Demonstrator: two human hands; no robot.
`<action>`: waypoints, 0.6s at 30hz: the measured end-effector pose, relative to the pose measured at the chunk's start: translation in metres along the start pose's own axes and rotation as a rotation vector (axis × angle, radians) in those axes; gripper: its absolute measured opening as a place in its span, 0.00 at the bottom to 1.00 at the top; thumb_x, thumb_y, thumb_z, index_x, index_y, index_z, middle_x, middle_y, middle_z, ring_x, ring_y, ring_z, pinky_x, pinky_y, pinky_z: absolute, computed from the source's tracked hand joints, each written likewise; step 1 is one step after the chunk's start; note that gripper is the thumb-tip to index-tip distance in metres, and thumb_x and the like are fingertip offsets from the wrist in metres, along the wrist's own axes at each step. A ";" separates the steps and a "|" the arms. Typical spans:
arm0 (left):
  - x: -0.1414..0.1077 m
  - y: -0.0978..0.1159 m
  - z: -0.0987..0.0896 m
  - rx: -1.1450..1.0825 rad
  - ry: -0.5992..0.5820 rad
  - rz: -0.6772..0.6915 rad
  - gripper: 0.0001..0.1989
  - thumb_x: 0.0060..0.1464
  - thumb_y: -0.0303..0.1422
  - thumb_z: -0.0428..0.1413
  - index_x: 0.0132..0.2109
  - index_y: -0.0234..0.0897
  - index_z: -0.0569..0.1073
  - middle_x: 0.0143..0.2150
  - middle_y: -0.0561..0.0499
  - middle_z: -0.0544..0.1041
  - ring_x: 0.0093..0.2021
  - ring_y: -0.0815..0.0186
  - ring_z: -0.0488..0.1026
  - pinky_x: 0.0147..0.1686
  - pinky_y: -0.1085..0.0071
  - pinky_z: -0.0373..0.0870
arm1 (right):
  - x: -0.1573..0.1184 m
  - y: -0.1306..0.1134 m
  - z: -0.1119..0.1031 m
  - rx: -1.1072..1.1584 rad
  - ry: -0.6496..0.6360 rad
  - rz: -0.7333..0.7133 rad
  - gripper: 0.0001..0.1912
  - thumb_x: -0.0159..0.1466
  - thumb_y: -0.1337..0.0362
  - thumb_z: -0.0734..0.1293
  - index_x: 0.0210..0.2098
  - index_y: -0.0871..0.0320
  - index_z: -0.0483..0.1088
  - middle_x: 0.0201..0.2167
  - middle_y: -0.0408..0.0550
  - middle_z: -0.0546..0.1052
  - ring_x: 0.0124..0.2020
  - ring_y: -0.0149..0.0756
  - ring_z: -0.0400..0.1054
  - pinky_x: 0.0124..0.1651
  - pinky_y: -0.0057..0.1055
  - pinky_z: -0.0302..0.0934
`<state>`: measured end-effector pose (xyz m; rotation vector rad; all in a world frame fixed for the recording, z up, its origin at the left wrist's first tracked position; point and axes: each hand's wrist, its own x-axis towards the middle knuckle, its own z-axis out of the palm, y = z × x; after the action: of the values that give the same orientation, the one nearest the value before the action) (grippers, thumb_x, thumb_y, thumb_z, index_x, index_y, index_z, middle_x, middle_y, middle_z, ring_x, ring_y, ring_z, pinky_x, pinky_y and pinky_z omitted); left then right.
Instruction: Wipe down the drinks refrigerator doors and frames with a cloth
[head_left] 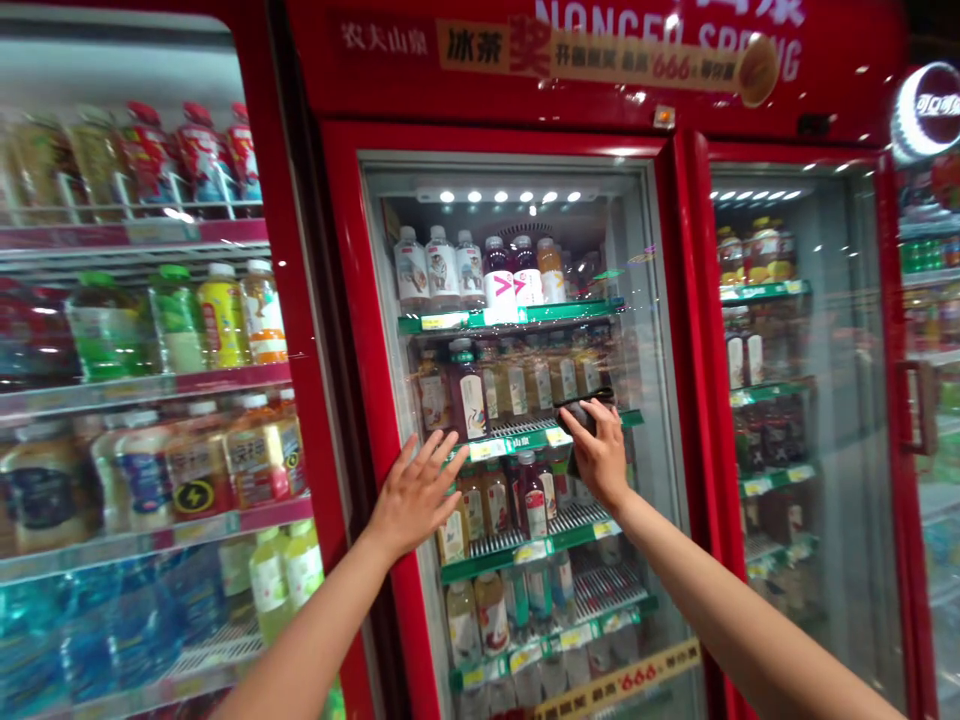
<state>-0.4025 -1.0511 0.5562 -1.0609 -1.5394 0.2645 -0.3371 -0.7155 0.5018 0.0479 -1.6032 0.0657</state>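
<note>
My left hand (420, 495) lies with fingers spread at the left edge of the closed glass door, over its red frame (371, 400). Against the glass, my right hand (602, 455) is closed round a small black object (579, 414); its kind is not clear. Behind the glass, near both hands, stand a dark purple bottle (470, 392) with a white label and a row of pale drink bottles (541, 382). Below them is a red-labelled bottle (533, 500).
To the left, a second cooler (274, 210) shows shelves of bottled drinks. At the right is another glass door (847, 420) with a handle (916, 408). A tan promotional strip (622, 685) crosses the lower glass. A round lit sign (930, 108) hangs at upper right.
</note>
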 end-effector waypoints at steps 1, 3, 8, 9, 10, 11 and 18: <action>-0.002 0.000 0.002 0.003 0.000 -0.003 0.38 0.61 0.46 0.57 0.73 0.41 0.55 0.73 0.46 0.61 0.76 0.58 0.46 0.76 0.52 0.36 | 0.003 -0.013 0.004 -0.015 0.000 0.017 0.29 0.70 0.69 0.62 0.67 0.41 0.63 0.63 0.52 0.68 0.70 0.48 0.56 0.70 0.58 0.51; -0.005 0.000 0.007 0.010 0.010 -0.006 0.38 0.61 0.46 0.57 0.73 0.41 0.55 0.73 0.46 0.61 0.76 0.58 0.45 0.75 0.52 0.35 | -0.003 -0.034 0.008 -0.035 -0.037 -0.009 0.29 0.70 0.67 0.63 0.68 0.43 0.62 0.64 0.53 0.68 0.70 0.49 0.55 0.71 0.59 0.48; -0.008 0.002 0.015 0.013 0.033 -0.012 0.38 0.61 0.47 0.56 0.73 0.40 0.56 0.73 0.46 0.60 0.77 0.57 0.42 0.75 0.51 0.34 | -0.048 -0.019 -0.012 -0.005 -0.246 -0.394 0.26 0.70 0.66 0.63 0.65 0.41 0.65 0.65 0.47 0.69 0.70 0.44 0.56 0.74 0.52 0.42; -0.008 0.003 0.015 0.011 0.036 -0.012 0.37 0.61 0.47 0.56 0.72 0.40 0.57 0.73 0.46 0.61 0.77 0.57 0.42 0.75 0.51 0.35 | -0.051 -0.009 -0.015 -0.011 -0.256 -0.423 0.25 0.70 0.67 0.62 0.65 0.41 0.66 0.65 0.47 0.70 0.70 0.42 0.57 0.74 0.51 0.42; -0.009 0.003 0.016 0.010 0.039 -0.013 0.37 0.61 0.47 0.55 0.72 0.40 0.57 0.73 0.46 0.61 0.77 0.57 0.42 0.75 0.51 0.35 | -0.049 -0.002 -0.017 -0.024 -0.250 -0.414 0.25 0.70 0.67 0.61 0.64 0.42 0.66 0.64 0.46 0.70 0.70 0.42 0.57 0.74 0.51 0.43; -0.009 0.003 0.016 0.008 0.043 -0.016 0.36 0.61 0.47 0.55 0.72 0.40 0.58 0.73 0.46 0.61 0.77 0.57 0.42 0.75 0.50 0.35 | -0.043 0.001 -0.016 -0.041 -0.231 -0.371 0.25 0.70 0.68 0.61 0.64 0.42 0.66 0.65 0.47 0.70 0.70 0.42 0.56 0.74 0.51 0.43; -0.010 0.006 0.012 -0.047 0.006 -0.045 0.37 0.61 0.45 0.55 0.73 0.42 0.55 0.73 0.48 0.60 0.76 0.57 0.45 0.75 0.52 0.33 | -0.002 -0.073 0.015 -0.099 -0.112 -0.079 0.28 0.70 0.60 0.64 0.69 0.47 0.61 0.69 0.51 0.64 0.73 0.50 0.49 0.73 0.56 0.42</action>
<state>-0.4113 -1.0502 0.5417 -1.0613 -1.5686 0.1943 -0.3467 -0.7894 0.4998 0.0379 -1.7126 -0.0790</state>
